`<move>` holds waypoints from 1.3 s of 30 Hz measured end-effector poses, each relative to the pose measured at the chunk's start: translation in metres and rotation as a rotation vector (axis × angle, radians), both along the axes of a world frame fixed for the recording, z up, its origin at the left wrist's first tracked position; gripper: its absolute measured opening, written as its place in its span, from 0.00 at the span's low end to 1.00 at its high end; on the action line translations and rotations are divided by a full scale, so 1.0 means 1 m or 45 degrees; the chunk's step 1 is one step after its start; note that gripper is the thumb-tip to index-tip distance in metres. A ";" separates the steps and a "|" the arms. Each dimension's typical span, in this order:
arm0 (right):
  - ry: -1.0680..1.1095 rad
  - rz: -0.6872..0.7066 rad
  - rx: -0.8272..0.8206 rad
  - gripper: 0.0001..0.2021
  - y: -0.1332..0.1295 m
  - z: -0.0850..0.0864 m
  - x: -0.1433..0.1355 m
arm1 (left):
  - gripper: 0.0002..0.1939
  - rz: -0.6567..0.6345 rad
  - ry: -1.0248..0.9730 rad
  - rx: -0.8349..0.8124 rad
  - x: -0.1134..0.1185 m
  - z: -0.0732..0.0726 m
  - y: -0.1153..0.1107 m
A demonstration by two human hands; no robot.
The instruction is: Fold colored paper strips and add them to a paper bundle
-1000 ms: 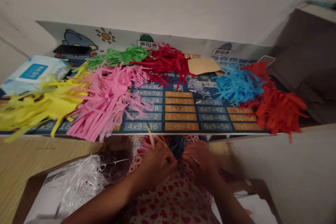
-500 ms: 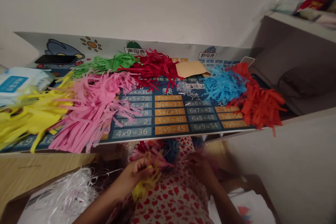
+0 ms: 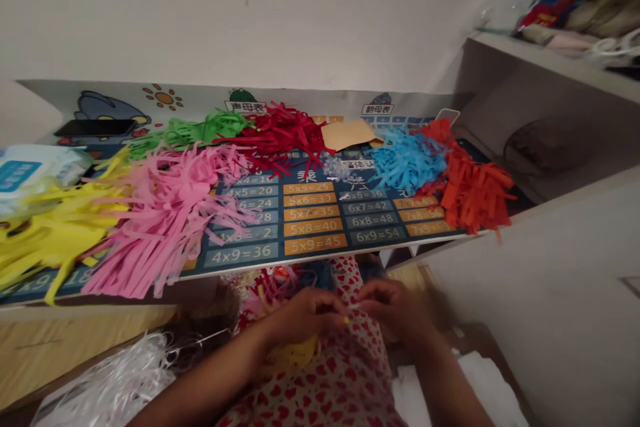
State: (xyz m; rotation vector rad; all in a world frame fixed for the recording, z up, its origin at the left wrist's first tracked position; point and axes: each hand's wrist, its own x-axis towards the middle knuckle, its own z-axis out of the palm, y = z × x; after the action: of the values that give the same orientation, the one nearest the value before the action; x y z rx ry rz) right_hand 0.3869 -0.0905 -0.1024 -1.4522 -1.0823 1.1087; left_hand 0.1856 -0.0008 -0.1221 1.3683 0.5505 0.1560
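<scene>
Over my lap, my left hand [image 3: 317, 310] is closed in a pinch, with a small yellow tip showing at the thumb. A yellow paper tassel [image 3: 295, 352] hangs below its wrist, partly covered by the forearm. My right hand [image 3: 393, 303] faces it with curled fingers pressed together. Between the two hands a short piece of thin white string [image 3: 354, 307] shows, blurred, at the right fingertips. Beyond my left hand, a bunch of red and pink paper fringe [image 3: 265, 290] rests on the lap, with dark blue fringe [image 3: 323, 275] beside it.
On the table [image 3: 320, 255] lie yellow [image 3: 60, 220], pink [image 3: 170, 207], green [image 3: 195, 128], dark red [image 3: 285, 133], blue [image 3: 407, 160] and orange-red fringes [image 3: 475, 193], plus tan paper [image 3: 350, 135]. A phone [image 3: 95, 127] and wipes pack [image 3: 35, 177] stand left; white strips [image 3: 120, 373] lie below.
My left hand has moved right, close to my right hand, and now covers part of the yellow tassel. The camera view has shifted slightly, so the table things appear further left.
</scene>
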 end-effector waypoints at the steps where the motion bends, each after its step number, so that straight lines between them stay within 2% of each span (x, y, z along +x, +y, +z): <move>1: 0.153 -0.121 0.038 0.08 -0.008 0.003 0.018 | 0.16 0.033 0.051 -0.017 0.000 -0.007 0.002; 3: 0.346 -0.367 0.194 0.12 -0.028 0.006 0.061 | 0.18 0.126 0.106 0.006 -0.002 -0.020 0.008; 6: 0.520 -0.836 0.505 0.04 -0.059 0.016 0.121 | 0.23 0.203 0.156 0.000 -0.006 -0.038 0.016; 8: 0.608 -1.104 0.699 0.06 -0.075 0.026 0.149 | 0.25 0.229 0.186 -0.030 -0.006 -0.046 0.017; 9: 0.628 -1.182 0.757 0.08 -0.080 0.032 0.159 | 0.26 0.232 0.194 -0.041 -0.006 -0.050 0.017; 11: 0.665 -1.277 0.803 0.07 -0.088 0.041 0.173 | 0.27 0.231 0.204 -0.055 -0.005 -0.055 0.018; 13: 0.684 -1.316 0.756 0.05 -0.093 0.048 0.184 | 0.27 0.242 0.217 -0.059 -0.006 -0.061 0.020; 17: 0.631 -1.342 0.655 0.11 -0.100 0.059 0.209 | 0.26 0.244 0.280 0.026 -0.011 -0.082 0.029; 20: 0.548 -1.399 0.626 0.11 -0.109 0.080 0.228 | 0.23 0.235 0.318 0.114 -0.015 -0.097 0.036; 22: 0.474 -1.425 0.619 0.11 -0.112 0.096 0.231 | 0.21 0.225 0.335 0.188 -0.016 -0.098 0.038; 23: 0.435 -1.422 0.613 0.11 -0.110 0.102 0.226 | 0.20 0.223 0.335 0.245 -0.017 -0.093 0.037; 25: 0.366 -1.375 0.579 0.08 -0.098 0.104 0.203 | 0.17 0.255 0.299 0.389 -0.019 -0.071 0.030; 27: 0.324 -1.266 0.492 0.07 -0.074 0.092 0.158 | 0.15 0.335 0.160 0.491 -0.021 -0.037 0.020; 29: 0.234 -1.069 0.319 0.06 -0.045 0.072 0.096 | 0.13 0.460 0.034 0.513 -0.019 -0.002 0.013; 30: -0.064 -0.870 0.134 0.06 -0.032 0.062 0.063 | 0.12 0.586 -0.012 0.432 -0.018 0.012 0.011; 31: -0.324 -0.670 0.088 0.07 -0.020 0.054 0.031 | 0.13 0.688 -0.033 0.248 -0.018 0.023 0.010; 32: -0.482 -0.480 0.126 0.09 -0.010 0.047 0.002 | 0.14 0.820 -0.060 -0.008 -0.018 0.031 0.010; 34: -0.626 -0.184 0.245 0.13 0.007 0.040 -0.044 | 0.17 0.971 -0.148 -0.463 -0.022 0.039 0.010; 36: -0.632 -0.040 0.343 0.13 0.019 0.037 -0.070 | 0.19 1.025 -0.241 -0.720 -0.028 0.040 0.009; 39: -0.653 0.021 0.383 0.12 0.032 0.037 -0.083 | 0.19 1.067 -0.339 -0.822 -0.037 0.039 0.009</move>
State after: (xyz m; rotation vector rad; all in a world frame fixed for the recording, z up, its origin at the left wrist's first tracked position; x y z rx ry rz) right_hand 0.3037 -0.0582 -0.0654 -1.5172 -1.5439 0.5547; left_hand 0.1482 0.0078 -0.0828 0.4195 0.8314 0.7581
